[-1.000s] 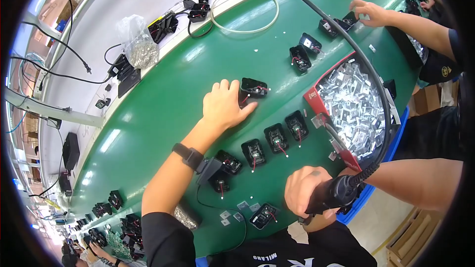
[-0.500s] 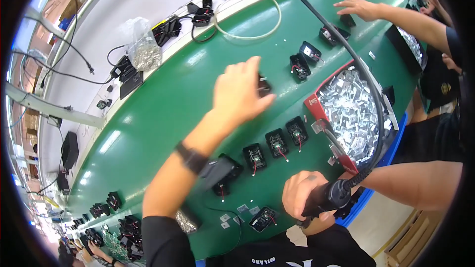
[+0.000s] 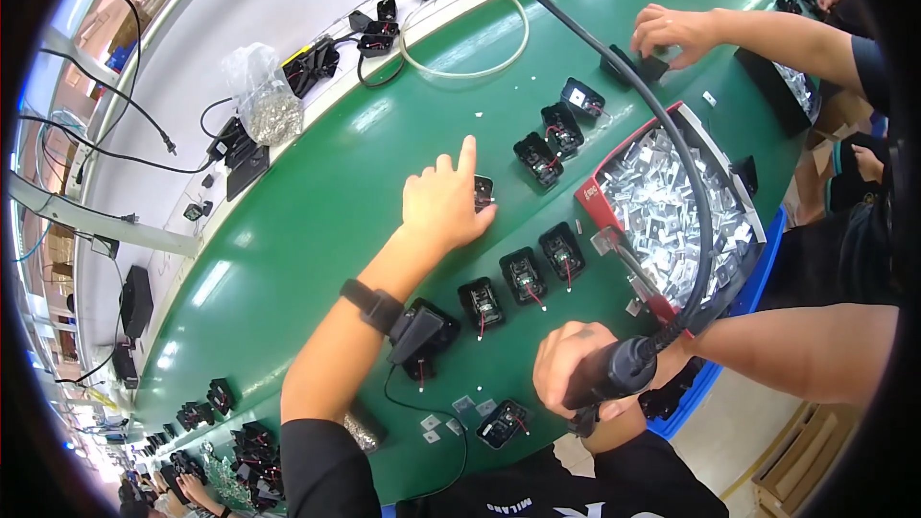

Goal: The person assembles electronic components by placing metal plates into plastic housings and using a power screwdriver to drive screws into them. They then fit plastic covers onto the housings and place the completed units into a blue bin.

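My left hand point(image 3: 439, 194) is over the green table, back of the hand up, index finger stretched out. A small black case point(image 3: 485, 192) shows between its index finger and thumb, partly hidden by the hand. In my right hand point(image 3: 568, 363) is a black corded electric screwdriver point(image 3: 614, 372); its tip is hidden. Several open black cases point(image 3: 523, 275) with red wires stand in a slanting row between my hands. Further off are another open case point(image 3: 537, 160) and more cases point(image 3: 563, 129) beside it. One open case point(image 3: 504, 422) lies near my body, by small metal plates point(image 3: 462, 404).
A red box point(image 3: 600, 201) full of metal plates stands right, above a blue crate point(image 3: 715, 384). The screwdriver's thick cable point(image 3: 703, 192) crosses over it. A co-worker's hand point(image 3: 667, 34) handles black cases at the far right. A bag of small parts point(image 3: 273, 110) sits on the back ledge.
One more open case now stands in the far group. My left hand has moved nearer and left with a black case. The co-worker's hand has come down onto black cases.
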### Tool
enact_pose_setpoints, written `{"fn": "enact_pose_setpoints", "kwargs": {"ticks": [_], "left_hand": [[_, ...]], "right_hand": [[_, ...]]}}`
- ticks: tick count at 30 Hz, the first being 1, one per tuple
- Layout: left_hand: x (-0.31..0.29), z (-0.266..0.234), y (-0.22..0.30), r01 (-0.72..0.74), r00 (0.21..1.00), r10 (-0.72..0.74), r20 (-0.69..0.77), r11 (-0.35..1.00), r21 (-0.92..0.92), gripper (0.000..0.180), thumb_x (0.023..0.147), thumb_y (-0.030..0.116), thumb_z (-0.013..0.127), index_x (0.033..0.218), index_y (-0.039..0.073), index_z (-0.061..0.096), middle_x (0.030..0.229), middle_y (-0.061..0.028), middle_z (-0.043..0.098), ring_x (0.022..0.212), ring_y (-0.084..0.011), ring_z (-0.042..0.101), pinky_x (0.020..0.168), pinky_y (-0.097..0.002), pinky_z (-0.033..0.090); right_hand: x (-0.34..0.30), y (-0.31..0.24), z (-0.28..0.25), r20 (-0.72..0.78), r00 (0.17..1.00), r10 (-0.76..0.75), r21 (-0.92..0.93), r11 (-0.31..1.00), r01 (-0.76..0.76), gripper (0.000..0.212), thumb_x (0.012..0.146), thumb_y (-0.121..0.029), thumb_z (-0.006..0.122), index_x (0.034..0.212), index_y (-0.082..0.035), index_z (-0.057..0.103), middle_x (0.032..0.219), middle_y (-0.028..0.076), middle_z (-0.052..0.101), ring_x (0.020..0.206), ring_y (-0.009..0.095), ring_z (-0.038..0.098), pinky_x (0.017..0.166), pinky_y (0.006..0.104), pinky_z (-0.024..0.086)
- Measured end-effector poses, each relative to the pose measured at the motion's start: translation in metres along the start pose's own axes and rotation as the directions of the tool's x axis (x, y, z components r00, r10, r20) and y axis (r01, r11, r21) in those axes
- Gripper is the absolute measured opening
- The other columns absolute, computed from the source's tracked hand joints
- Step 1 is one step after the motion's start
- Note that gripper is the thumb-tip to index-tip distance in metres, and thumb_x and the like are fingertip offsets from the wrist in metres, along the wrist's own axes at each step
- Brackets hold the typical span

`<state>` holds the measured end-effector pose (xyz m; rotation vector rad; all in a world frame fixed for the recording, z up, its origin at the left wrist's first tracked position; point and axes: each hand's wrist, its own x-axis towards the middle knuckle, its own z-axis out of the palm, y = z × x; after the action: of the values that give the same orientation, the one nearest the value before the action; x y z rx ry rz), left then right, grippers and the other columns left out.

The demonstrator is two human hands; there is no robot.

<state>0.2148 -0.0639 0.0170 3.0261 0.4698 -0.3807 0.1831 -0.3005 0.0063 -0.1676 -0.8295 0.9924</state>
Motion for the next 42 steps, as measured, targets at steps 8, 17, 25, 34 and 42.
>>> {"fn": "enact_pose_setpoints", "kwargs": {"ticks": [8, 17, 25, 34, 42], "left_hand": [[0.008, 0.011, 0.006, -0.415, 0.884, 0.340, -0.322, 0.887, -0.201, 0.101, 0.064, 0.013, 0.077, 0.151, 0.012, 0.024, 0.136, -0.0241, 0.043, 0.124, -0.0397, 0.048, 0.100, -0.0468, 0.045], [-0.101, -0.012, -0.018, -0.426, 0.842, 0.240, -0.484, 0.846, -0.321, 0.054, 0.076, 0.014, 0.070, 0.127, 0.006, 0.055, 0.131, -0.0183, 0.054, 0.119, -0.0367, 0.053, 0.098, -0.0449, 0.044], [-0.273, 0.056, -0.021, 0.024, 0.873, -0.269, -0.406, 0.856, -0.516, 0.065, 0.070, 0.015, 0.078, 0.129, 0.003, 0.056, 0.134, -0.0239, 0.050, 0.119, -0.0394, 0.053, 0.097, -0.0452, 0.046], [-0.240, 0.078, -0.029, -0.082, 0.899, -0.100, -0.426, 0.917, -0.390, 0.083, 0.064, 0.012, 0.079, 0.140, 0.006, 0.045, 0.127, -0.0175, 0.052, 0.113, -0.0355, 0.054, 0.092, -0.0432, 0.046], [-0.211, 0.080, -0.017, 0.001, 0.867, -0.139, -0.479, 0.961, -0.277, 0.098, 0.068, 0.041, 0.080, 0.149, 0.011, 0.033, 0.131, -0.0225, 0.043, 0.116, -0.0393, 0.046, 0.090, -0.0478, 0.043]], "right_hand": [[-0.008, 0.000, 0.005, -0.012, 1.000, -0.019, 0.015, 1.000, 0.019, 0.051, 0.067, -0.022, 0.078, 0.101, 0.012, 0.062, 0.069, 0.015, 0.062, 0.049, 0.022, 0.059, 0.044, 0.0300, 0.044], [0.010, -0.019, -0.012, 0.102, 0.993, 0.057, -0.094, 0.994, -0.047, 0.045, 0.072, -0.019, 0.079, 0.104, 0.006, 0.061, 0.066, 0.015, 0.063, 0.051, 0.027, 0.061, 0.047, 0.0335, 0.048], [0.023, -0.006, -0.016, 0.320, 0.947, -0.018, 0.116, 0.993, -0.020, 0.041, 0.073, -0.019, 0.082, 0.097, 0.007, 0.061, 0.063, 0.014, 0.064, 0.050, 0.024, 0.062, 0.047, 0.0335, 0.052], [0.007, 0.002, -0.027, 0.276, 0.948, 0.161, 0.105, 0.975, -0.196, 0.056, 0.071, -0.015, 0.078, 0.116, 0.004, 0.053, 0.070, 0.017, 0.065, 0.055, 0.029, 0.063, 0.050, 0.0369, 0.053], [0.010, 0.014, -0.025, 0.062, 0.980, 0.187, 0.066, 0.979, -0.191, 0.053, 0.069, -0.021, 0.076, 0.110, 0.002, 0.052, 0.060, 0.012, 0.059, 0.045, 0.023, 0.056, 0.042, 0.0337, 0.048]]}}
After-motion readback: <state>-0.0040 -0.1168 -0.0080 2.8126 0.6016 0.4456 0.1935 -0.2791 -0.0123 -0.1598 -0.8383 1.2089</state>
